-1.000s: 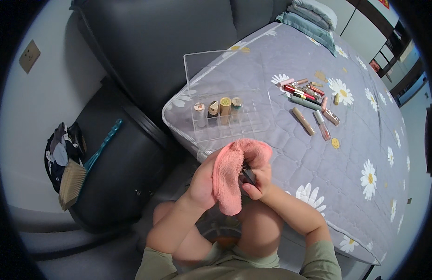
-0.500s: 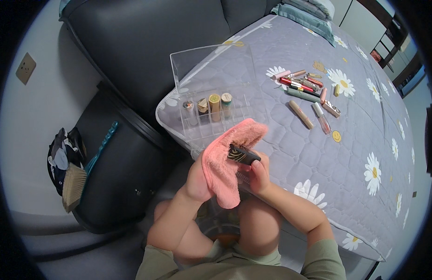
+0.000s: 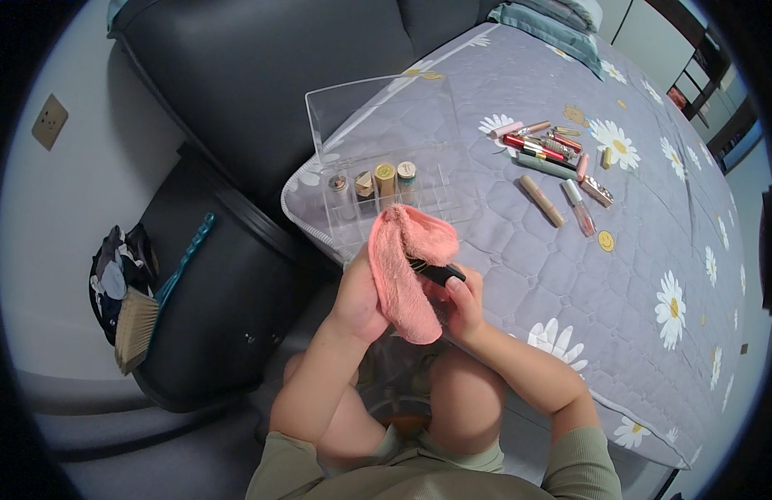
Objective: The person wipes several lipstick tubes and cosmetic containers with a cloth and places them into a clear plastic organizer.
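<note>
Daisy-patterned bedding [image 3: 561, 279] spreads rightward of the grip, in which the left hand [image 3: 357, 302] holds a pink cloth [image 3: 398, 279] around the black case [image 3: 443, 273] clasped by the right hand [image 3: 466, 307], wiping seemingly partway, four containers [image 3: 386, 179] standing in the clear box [image 3: 442, 177] ahead, loose cosmetics [image 3: 546, 167] unboxed farther right.

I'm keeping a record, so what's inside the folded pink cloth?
A black case with gold lines sticks out of the pink terry cloth into the right hand. The cloth hides the case's other end and the fingers of the left hand.
</note>
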The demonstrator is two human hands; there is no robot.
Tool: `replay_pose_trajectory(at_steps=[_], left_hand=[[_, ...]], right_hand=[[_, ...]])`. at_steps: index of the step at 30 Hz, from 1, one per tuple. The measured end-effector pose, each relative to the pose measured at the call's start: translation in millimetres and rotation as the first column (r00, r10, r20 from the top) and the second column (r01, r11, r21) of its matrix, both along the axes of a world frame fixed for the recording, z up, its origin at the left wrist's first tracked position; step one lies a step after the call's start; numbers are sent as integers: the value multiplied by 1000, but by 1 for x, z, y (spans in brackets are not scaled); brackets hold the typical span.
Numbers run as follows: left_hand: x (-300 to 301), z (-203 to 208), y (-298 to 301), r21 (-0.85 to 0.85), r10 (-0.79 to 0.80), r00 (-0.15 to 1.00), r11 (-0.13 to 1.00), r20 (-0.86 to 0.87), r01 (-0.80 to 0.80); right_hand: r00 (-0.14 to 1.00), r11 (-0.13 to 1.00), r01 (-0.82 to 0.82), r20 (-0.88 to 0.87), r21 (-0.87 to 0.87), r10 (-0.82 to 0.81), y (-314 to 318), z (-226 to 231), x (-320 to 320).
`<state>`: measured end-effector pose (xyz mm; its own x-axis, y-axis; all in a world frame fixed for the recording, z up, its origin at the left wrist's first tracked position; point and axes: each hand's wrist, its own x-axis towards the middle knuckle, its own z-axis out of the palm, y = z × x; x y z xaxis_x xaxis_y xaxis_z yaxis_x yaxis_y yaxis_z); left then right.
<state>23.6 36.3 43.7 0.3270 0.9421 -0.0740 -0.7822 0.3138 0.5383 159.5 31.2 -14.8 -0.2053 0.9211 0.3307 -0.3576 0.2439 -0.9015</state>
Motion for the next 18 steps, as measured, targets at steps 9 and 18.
replay_pose_trajectory(at_steps=[9, 18], left_hand=[[8, -2, 2, 39, 62, 987, 998, -149, -57], [9, 7, 0, 207, 25, 979, 978, -204, 18]], right_hand=[[996, 973, 2, -87, -232, -23, -2, 6, -4], [969, 956, -118, -243, -268, 52, -3, -6, -4]])
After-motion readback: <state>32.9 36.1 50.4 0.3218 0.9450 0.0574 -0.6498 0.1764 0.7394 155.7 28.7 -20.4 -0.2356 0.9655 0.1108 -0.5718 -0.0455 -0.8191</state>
